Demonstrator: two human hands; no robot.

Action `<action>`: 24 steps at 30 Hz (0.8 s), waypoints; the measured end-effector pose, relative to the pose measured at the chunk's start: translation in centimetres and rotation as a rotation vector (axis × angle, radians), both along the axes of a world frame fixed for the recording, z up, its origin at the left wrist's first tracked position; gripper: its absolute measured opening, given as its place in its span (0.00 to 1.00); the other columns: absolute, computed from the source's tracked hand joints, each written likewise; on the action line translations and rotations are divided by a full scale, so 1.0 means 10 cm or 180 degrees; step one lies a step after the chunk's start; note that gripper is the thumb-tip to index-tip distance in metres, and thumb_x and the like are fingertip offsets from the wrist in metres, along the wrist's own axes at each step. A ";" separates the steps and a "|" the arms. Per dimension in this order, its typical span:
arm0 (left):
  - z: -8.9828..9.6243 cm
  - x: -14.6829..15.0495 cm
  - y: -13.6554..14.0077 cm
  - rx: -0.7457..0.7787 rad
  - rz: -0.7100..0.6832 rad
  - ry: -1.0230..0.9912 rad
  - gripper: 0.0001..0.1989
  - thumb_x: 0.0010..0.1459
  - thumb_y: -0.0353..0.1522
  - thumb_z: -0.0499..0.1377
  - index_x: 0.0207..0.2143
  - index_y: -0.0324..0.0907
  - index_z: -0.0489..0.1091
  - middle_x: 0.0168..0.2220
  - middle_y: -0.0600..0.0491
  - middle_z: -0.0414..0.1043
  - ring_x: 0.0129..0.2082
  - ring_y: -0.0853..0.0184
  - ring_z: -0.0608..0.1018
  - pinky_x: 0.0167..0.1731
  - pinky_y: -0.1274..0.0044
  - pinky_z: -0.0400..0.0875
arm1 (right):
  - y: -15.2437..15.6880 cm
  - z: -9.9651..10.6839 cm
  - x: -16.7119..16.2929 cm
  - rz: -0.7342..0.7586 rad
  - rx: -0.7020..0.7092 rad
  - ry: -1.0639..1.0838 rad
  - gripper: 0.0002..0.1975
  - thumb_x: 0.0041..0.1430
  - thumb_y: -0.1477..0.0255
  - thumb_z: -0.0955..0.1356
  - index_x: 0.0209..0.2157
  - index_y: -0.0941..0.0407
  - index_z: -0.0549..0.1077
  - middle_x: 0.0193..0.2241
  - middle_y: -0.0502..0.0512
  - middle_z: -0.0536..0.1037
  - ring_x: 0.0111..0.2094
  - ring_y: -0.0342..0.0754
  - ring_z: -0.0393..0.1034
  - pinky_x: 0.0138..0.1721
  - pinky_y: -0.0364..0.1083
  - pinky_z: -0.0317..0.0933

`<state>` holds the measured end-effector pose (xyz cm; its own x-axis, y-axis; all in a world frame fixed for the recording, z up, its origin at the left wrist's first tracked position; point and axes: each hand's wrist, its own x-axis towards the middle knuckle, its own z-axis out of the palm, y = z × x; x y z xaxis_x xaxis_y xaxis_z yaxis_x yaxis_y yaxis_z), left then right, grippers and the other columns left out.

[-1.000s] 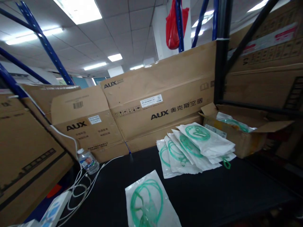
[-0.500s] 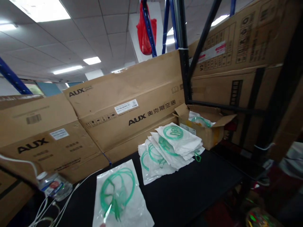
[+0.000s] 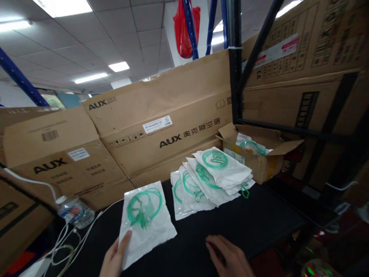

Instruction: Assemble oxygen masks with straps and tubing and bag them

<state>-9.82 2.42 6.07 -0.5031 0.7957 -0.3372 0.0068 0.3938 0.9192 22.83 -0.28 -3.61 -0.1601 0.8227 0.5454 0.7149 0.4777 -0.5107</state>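
My left hand (image 3: pixel 115 254) grips the lower left edge of a white-and-clear pouch (image 3: pixel 158 234), with the thumb lying on top. Inside that pouch show a coil of green tubing and a clear plastic piece; its far end lies near the big carton. My right hand (image 3: pixel 226 256) hovers at the front of the black table, loosely curled, with a gap between thumb and fingers and nothing visible in it. Beyond it, a fanned, overlapping pile of similar pouches (image 3: pixel 211 179) lies on the table, each showing green tubing. A green loop sticks out at the pile's right side.
Large AUX cartons (image 3: pixel 161 111) wall off the back. At the right rear stands an open small carton (image 3: pixel 259 165) holding more bagged tubing, beside a black rack post (image 3: pixel 235 80). On the left are a plastic bottle (image 3: pixel 76 212) and white cables (image 3: pixel 62 250). The black table (image 3: pixel 190 238) lies beneath.
The view has shifted, and both hands have come up into sight from below. The pouch at the left has moved a little farther from me, now with my left hand plainly on it.
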 end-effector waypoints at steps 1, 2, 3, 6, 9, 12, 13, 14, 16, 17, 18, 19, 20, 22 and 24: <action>-0.03 -0.09 0.00 -0.0047 0.0061 0.0048 0.15 0.66 0.32 0.61 0.51 0.32 0.75 0.21 0.53 0.79 0.16 0.67 0.76 0.21 0.80 0.72 | 0.12 0.04 -0.02 -0.0141 0.0353 -0.0329 0.14 0.67 0.80 0.63 0.46 0.57 0.79 0.34 0.57 0.83 0.30 0.49 0.80 0.30 0.42 0.73; -0.06 -0.18 -0.01 -0.0078 0.0106 0.0099 0.15 0.66 0.31 0.60 0.52 0.33 0.74 0.21 0.53 0.79 0.16 0.67 0.76 0.22 0.80 0.73 | 0.24 0.08 -0.06 -0.0222 0.0593 -0.0586 0.18 0.65 0.83 0.62 0.49 0.57 0.78 0.37 0.61 0.83 0.32 0.52 0.81 0.30 0.44 0.73; -0.10 -0.25 -0.01 -0.0108 0.0124 0.0149 0.14 0.67 0.30 0.59 0.52 0.33 0.74 0.22 0.53 0.80 0.17 0.67 0.77 0.23 0.79 0.74 | 0.36 0.13 -0.10 -0.0262 0.0721 -0.0748 0.21 0.63 0.85 0.61 0.52 0.57 0.77 0.39 0.64 0.83 0.34 0.56 0.81 0.30 0.48 0.73; -0.23 -0.40 0.02 -0.0166 0.0092 0.0326 0.14 0.65 0.29 0.59 0.51 0.34 0.75 0.26 0.50 0.83 0.23 0.63 0.82 0.28 0.78 0.77 | 0.65 0.27 -0.27 -0.0270 0.1063 -0.1183 0.29 0.60 0.89 0.61 0.58 0.54 0.73 0.49 0.70 0.81 0.43 0.65 0.80 0.38 0.59 0.73; -0.31 -0.43 0.09 -0.0116 -0.0203 0.0506 0.13 0.61 0.30 0.63 0.48 0.34 0.78 0.31 0.47 0.84 0.31 0.58 0.85 0.32 0.76 0.79 | 0.88 0.34 -0.37 -0.0143 0.1346 -0.1497 0.32 0.61 0.88 0.62 0.63 0.49 0.68 0.56 0.67 0.78 0.54 0.66 0.74 0.49 0.65 0.67; -0.37 -0.34 0.21 0.0083 -0.0623 0.0547 0.15 0.59 0.33 0.64 0.47 0.35 0.79 0.35 0.46 0.85 0.36 0.55 0.85 0.36 0.74 0.79 | 1.06 0.39 -0.33 -0.0182 0.1398 -0.1630 0.26 0.62 0.85 0.65 0.61 0.55 0.70 0.53 0.67 0.80 0.53 0.65 0.72 0.52 0.65 0.63; -0.39 -0.29 0.26 0.0133 -0.0720 0.0532 0.16 0.59 0.34 0.64 0.47 0.35 0.79 0.35 0.46 0.85 0.37 0.55 0.85 0.37 0.73 0.79 | 1.10 0.41 -0.29 -0.0242 0.1375 -0.1637 0.23 0.63 0.83 0.66 0.58 0.57 0.72 0.51 0.68 0.80 0.51 0.65 0.72 0.51 0.65 0.62; -0.41 -0.22 0.33 0.0165 -0.0799 0.0509 0.17 0.58 0.35 0.65 0.47 0.35 0.79 0.36 0.45 0.85 0.38 0.54 0.85 0.38 0.72 0.79 | 1.14 0.43 -0.25 -0.0302 0.1351 -0.1634 0.20 0.63 0.82 0.67 0.56 0.59 0.74 0.49 0.68 0.81 0.49 0.65 0.72 0.51 0.64 0.62; -0.45 -0.06 0.48 0.0224 -0.0957 0.0458 0.19 0.57 0.37 0.65 0.48 0.34 0.78 0.37 0.44 0.85 0.41 0.52 0.85 0.40 0.70 0.79 | 1.18 0.48 -0.16 -0.0378 0.1328 -0.1615 0.15 0.63 0.80 0.68 0.51 0.60 0.77 0.46 0.67 0.81 0.47 0.64 0.72 0.50 0.62 0.61; -0.47 0.04 0.56 0.0268 -0.1044 0.0439 0.20 0.57 0.38 0.65 0.48 0.34 0.78 0.38 0.44 0.85 0.42 0.51 0.84 0.41 0.70 0.79 | 1.19 0.50 -0.13 -0.0389 0.1335 -0.1605 0.13 0.63 0.80 0.68 0.49 0.60 0.77 0.45 0.65 0.81 0.47 0.63 0.72 0.50 0.61 0.61; -0.49 0.16 0.65 0.0317 -0.1130 0.0421 0.21 0.57 0.38 0.65 0.49 0.34 0.78 0.39 0.44 0.85 0.44 0.50 0.84 0.42 0.69 0.78 | 1.19 0.51 -0.10 -0.0391 0.1350 -0.1592 0.12 0.63 0.80 0.68 0.48 0.59 0.77 0.44 0.64 0.81 0.47 0.62 0.71 0.50 0.60 0.61; -0.51 0.30 0.74 0.0372 -0.1209 0.0406 0.21 0.57 0.39 0.65 0.49 0.34 0.78 0.40 0.44 0.85 0.45 0.50 0.83 0.43 0.68 0.78 | 1.18 0.52 -0.08 -0.0389 0.1369 -0.1576 0.12 0.64 0.80 0.68 0.48 0.59 0.77 0.44 0.63 0.82 0.47 0.61 0.71 0.50 0.60 0.60; -0.53 0.45 0.83 0.0430 -0.1279 0.0395 0.22 0.58 0.39 0.64 0.50 0.35 0.78 0.41 0.44 0.85 0.46 0.50 0.83 0.45 0.68 0.77 | 1.17 0.52 -0.07 -0.0383 0.1387 -0.1556 0.12 0.64 0.80 0.68 0.47 0.59 0.77 0.43 0.62 0.82 0.46 0.61 0.71 0.50 0.59 0.60; -0.57 0.77 0.98 0.0541 -0.1379 0.0389 0.21 0.59 0.39 0.63 0.50 0.35 0.78 0.43 0.43 0.84 0.48 0.50 0.82 0.47 0.68 0.76 | 1.12 0.49 -0.09 -0.0355 0.1417 -0.1514 0.11 0.65 0.80 0.67 0.47 0.59 0.77 0.42 0.62 0.82 0.46 0.60 0.71 0.50 0.59 0.60; -0.60 1.09 1.11 0.0628 -0.1432 0.0401 0.21 0.61 0.38 0.62 0.51 0.35 0.77 0.44 0.42 0.84 0.49 0.51 0.82 0.49 0.68 0.75 | 1.05 0.44 -0.11 -0.0321 0.1430 -0.1474 0.11 0.67 0.80 0.65 0.47 0.60 0.77 0.42 0.61 0.82 0.45 0.60 0.72 0.50 0.59 0.59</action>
